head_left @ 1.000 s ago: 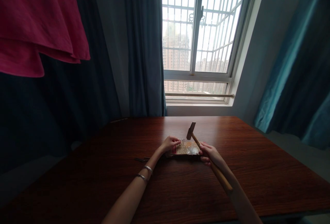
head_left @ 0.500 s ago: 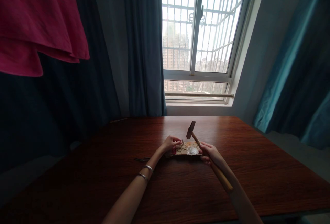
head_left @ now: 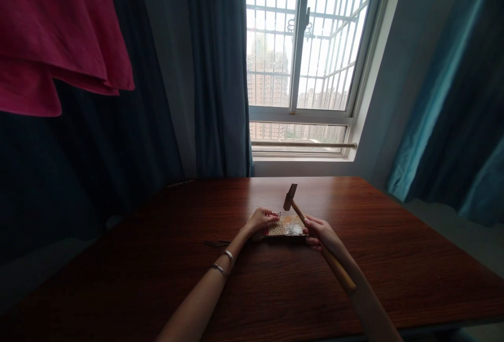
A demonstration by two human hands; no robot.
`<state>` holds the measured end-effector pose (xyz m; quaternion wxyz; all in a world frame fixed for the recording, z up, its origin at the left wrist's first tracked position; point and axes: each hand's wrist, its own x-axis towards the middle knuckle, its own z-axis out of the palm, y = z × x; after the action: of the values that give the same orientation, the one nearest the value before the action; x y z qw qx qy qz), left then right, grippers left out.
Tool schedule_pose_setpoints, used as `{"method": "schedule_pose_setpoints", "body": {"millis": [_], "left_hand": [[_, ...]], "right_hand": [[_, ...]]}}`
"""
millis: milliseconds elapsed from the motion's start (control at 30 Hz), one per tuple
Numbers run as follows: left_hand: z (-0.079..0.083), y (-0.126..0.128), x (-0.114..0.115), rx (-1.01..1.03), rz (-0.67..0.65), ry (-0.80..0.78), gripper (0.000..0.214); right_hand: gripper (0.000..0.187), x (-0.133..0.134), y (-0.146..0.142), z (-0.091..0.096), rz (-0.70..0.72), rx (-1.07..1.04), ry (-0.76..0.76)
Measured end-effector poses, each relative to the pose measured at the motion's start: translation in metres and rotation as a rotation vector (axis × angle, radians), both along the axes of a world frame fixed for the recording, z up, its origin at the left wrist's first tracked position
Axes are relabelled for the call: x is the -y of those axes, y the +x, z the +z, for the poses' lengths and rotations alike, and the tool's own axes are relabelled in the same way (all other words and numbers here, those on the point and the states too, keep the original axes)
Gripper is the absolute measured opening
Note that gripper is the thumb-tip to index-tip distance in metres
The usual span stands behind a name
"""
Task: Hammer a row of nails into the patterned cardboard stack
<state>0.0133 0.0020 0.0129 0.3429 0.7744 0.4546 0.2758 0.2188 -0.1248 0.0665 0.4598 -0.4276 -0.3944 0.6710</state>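
Note:
My right hand [head_left: 319, 233] is wrapped round the wooden handle of a hammer [head_left: 337, 268]. Its metal head is raised above the far side of a flat, speckled board [head_left: 287, 225]. My left hand [head_left: 261, 220] reaches over the board's left end, fingertips pinched by a thin upright nail [head_left: 280, 215]. The nail looks small at this distance, and its lower end is hard to make out. A shiny, see-through patch lies on the board's right part, next to my right fingers. Two bracelets circle my left wrist.
A brown wooden table [head_left: 157, 279] spreads under everything. Thin dark metal tools [head_left: 216, 243] lie left of the board, partly behind my left forearm. Beyond the table are a barred window [head_left: 299, 69] and blue curtains [head_left: 220, 69]. Pink cloth [head_left: 63, 32] hangs at the upper left.
The hammer and both hands stay in almost the same place. The whole view has shifted very slightly.

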Motion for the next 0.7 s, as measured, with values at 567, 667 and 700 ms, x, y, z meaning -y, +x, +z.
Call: {"method": "schedule_pose_setpoints", "body": {"millis": [567, 667, 700], "left_hand": [[0.004, 0.003, 0.005, -0.026, 0.028, -0.051, 0.044], [0.003, 0.003, 0.004, -0.025, 0.033, -0.052, 0.044], [0.002, 0.003, 0.003, -0.028, 0.04, -0.052, 0.045]], "right_hand": [[0.032, -0.012, 0.005, 0.011, 0.048, -0.006, -0.003], [0.03, -0.013, 0.007, 0.013, 0.088, -0.006, -0.036], [0.029, -0.014, 0.008, 0.015, 0.098, -0.001, -0.051]]}}
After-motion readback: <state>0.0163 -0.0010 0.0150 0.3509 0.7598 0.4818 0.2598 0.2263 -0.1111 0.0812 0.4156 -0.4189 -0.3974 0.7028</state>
